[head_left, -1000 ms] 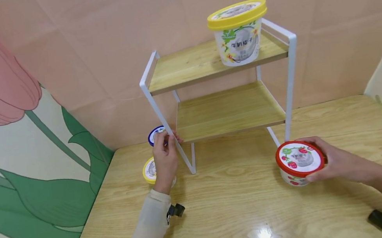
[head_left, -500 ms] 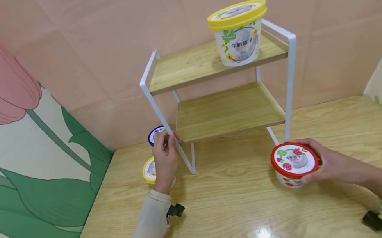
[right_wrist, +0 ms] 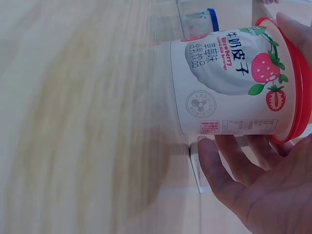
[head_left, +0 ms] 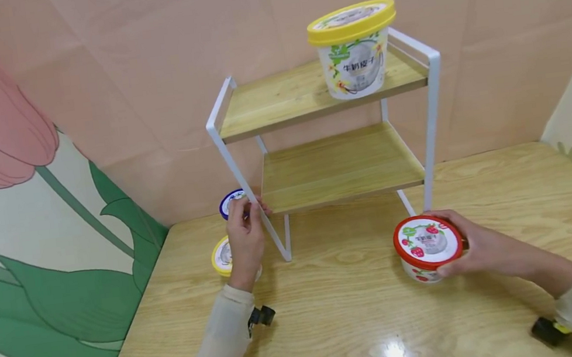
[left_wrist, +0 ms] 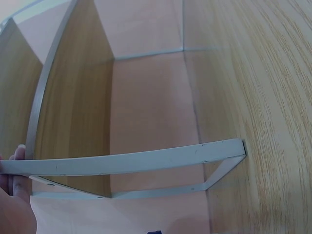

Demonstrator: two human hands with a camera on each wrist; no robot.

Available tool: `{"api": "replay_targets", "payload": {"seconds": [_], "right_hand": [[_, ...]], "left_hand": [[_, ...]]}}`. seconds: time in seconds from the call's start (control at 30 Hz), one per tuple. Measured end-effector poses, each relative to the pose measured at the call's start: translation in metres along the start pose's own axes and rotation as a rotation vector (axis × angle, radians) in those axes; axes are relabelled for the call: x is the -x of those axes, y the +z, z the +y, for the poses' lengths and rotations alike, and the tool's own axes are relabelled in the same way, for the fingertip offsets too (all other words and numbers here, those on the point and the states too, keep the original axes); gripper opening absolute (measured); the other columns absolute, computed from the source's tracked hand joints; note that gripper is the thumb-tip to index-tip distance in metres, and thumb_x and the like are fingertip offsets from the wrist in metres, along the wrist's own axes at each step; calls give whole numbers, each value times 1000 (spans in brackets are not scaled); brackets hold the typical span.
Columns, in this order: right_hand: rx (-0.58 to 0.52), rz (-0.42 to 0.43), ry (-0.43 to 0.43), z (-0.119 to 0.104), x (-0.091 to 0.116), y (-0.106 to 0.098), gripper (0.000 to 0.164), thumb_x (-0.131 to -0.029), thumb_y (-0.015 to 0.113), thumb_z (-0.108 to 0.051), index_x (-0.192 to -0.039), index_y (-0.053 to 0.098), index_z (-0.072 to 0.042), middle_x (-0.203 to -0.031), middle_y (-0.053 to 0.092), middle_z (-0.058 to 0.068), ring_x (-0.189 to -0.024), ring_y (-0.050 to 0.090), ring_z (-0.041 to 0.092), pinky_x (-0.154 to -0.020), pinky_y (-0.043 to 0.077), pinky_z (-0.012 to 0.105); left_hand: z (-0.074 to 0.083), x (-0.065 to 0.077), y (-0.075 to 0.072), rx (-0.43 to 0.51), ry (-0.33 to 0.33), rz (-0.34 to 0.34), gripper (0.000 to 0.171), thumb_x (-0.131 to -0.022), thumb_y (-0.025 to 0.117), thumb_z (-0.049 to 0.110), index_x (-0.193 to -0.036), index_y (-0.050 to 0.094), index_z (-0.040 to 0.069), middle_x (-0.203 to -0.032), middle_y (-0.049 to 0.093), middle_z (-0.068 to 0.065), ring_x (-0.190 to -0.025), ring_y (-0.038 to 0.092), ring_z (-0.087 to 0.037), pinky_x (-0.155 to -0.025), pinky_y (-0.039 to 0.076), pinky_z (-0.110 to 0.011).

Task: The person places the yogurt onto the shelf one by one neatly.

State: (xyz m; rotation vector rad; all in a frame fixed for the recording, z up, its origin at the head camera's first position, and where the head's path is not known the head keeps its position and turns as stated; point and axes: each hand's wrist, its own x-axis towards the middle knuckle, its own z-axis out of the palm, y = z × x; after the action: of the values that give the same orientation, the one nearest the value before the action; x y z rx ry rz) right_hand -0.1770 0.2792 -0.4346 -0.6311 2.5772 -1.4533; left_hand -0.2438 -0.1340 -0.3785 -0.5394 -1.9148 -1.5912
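My right hand [head_left: 485, 250] grips a strawberry milk tub [head_left: 427, 242] with a red lid, thumb and fingers around its lid and side. It is upright, in front of the shelf rack's right leg. In the right wrist view the tub's base is right at the wooden surface, the fingers [right_wrist: 239, 165] spread along its side. My left hand [head_left: 245, 242] holds the white front left leg of the two-tier shelf rack [head_left: 337, 166] at the lower board. In the left wrist view its fingertips [left_wrist: 19, 152] show behind the metal leg [left_wrist: 131, 163].
A yellow-lidded tub [head_left: 354, 61] stands on the upper board, toward the right. Behind my left hand, another yellow-lidded tub [head_left: 222, 258] and a blue-lidded tub [head_left: 228, 201] are on the table [head_left: 344, 313], partly hidden. The peach backdrop [head_left: 158, 75] rises behind the rack.
My right hand has moved left with the strawberry tub, which now sits a little left of the rack's right leg. My left hand keeps its hold on the rack.
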Motion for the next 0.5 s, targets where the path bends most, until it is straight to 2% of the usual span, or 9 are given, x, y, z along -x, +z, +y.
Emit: {"api": "replay_targets", "payload": {"seconds": [0.2,0.5], "right_hand": [[22,9,14,-4,-2,3,97,-75,87,-13,-151,27,-13,-133,51,17,-108,49,-7,-82,52,16],[24,11,51,-12,-4,8,98,-76,87,-19,-152,26,-12,-138,49,22,-108,48,-9,-83,51,16]], "left_hand": [[1,0,0,-12,3,-5,28,-105,49,14,-111,58,-11,-104,53,-24,-85,64,-15,-81,62,-33],[-1,-2,0,-1,-18,9,22,-103,49,6,-111,60,-12,-104,54,-26,-83,65,-21,-80,62,-35]]}}
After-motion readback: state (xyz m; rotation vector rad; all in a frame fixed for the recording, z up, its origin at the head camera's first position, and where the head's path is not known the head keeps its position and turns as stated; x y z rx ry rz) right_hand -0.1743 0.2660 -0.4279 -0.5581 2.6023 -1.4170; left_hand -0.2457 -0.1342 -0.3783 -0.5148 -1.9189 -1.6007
